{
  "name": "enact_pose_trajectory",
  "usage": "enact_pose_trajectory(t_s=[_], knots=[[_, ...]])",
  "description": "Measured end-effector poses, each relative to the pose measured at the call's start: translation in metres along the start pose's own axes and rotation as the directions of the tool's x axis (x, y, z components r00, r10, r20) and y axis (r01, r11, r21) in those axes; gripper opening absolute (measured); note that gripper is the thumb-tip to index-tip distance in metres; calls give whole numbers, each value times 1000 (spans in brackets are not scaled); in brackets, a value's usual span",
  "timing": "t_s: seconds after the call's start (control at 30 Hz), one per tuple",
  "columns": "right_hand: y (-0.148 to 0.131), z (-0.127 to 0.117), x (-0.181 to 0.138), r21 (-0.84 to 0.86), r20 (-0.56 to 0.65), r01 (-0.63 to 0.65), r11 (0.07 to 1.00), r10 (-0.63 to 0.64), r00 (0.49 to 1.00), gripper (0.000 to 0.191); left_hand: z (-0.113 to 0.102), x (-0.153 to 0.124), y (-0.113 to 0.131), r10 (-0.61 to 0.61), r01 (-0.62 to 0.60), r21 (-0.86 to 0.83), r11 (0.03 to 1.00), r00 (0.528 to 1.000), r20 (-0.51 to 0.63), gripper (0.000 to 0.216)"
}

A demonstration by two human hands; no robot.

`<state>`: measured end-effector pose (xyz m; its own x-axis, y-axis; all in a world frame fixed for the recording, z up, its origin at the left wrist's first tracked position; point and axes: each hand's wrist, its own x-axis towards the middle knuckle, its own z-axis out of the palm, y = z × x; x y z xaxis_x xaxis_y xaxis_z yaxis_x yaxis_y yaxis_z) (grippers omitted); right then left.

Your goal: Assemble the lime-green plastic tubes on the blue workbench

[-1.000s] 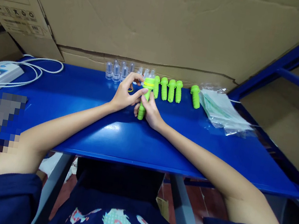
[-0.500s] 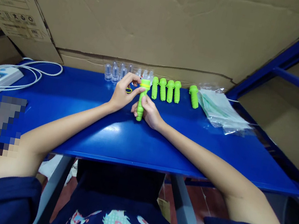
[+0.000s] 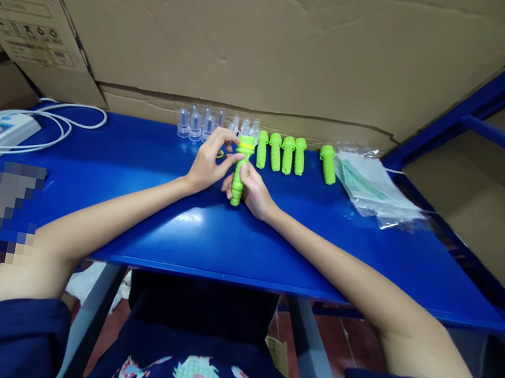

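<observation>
A lime-green, flashlight-shaped plastic tube (image 3: 238, 180) with a ribbed handle and wider head stands nearly upright between my hands. My right hand (image 3: 256, 193) is closed around its handle, the thumb along the side. At the head, my left hand (image 3: 211, 159) pinches with its fingers by the rim and the thumb at the neck. A yellow ring (image 3: 246, 147) circles the head near those fingers. Another small yellow loop (image 3: 220, 154) shows partly behind my left hand. Beyond it stand several clear plastic domed caps (image 3: 195, 125).
Several matching green tubes (image 3: 287, 156) lie in a row at the back, one more (image 3: 328, 164) farther right beside clear plastic bags (image 3: 374, 188). White cables (image 3: 65, 127) and a white box (image 3: 11, 130) are at left. Cardboard (image 3: 278, 44) walls the back of the blue table (image 3: 184, 242).
My left hand has turned slightly, its fingers shifting a little against the head of the green tube. My right hand keeps its hold on the handle.
</observation>
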<state>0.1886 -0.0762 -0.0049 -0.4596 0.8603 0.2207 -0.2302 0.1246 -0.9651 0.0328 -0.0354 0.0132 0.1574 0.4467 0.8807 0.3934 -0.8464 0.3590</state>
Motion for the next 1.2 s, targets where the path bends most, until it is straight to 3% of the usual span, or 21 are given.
enact_pose_trajectory(t_s=[0.57, 1.2], knots=[[0, 0, 1, -4, -26, -4, 1000, 4, 1000, 63, 0, 0, -4, -1, 1, 61, 998, 1000, -7, 51], [0, 0, 1, 11, -12, 16, 1000, -16, 1000, 60, 2, -3, -4, -9, 9, 16, 1000, 1000, 15, 45]])
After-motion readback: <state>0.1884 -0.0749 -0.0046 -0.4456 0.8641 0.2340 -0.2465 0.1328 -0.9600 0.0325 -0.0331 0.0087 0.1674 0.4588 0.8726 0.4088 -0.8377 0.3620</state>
